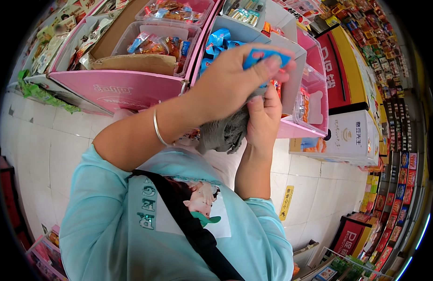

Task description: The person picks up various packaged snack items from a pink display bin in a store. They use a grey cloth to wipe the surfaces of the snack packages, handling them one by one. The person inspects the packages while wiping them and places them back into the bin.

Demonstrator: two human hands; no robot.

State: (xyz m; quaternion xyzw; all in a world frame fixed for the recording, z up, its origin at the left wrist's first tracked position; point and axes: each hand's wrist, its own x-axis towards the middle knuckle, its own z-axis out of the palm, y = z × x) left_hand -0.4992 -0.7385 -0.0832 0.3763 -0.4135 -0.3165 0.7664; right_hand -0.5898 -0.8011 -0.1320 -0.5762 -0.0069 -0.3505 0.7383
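Note:
Between the thumb and fingers of my left hand (234, 75) is a small blue snack packet (264, 59), above the open bins. My right hand (265, 114) is just below it, closed on a crumpled grey cloth (225, 131) that hangs down in front of my shirt. More blue packets (217, 40) lie in the grey-white compartment beyond my left hand. A silver bangle sits on my left forearm. Part of the cloth is hidden behind my left hand and wrist.
A pink display stand (121, 89) holds clear plastic tubs (120, 42) of wrapped snacks. To the right are pink clear bins (314, 121) and a white printed carton (337, 137). Packed shelves (381, 63) curve along the far right. A yellow floor sticker (286, 203) lies on the tiles.

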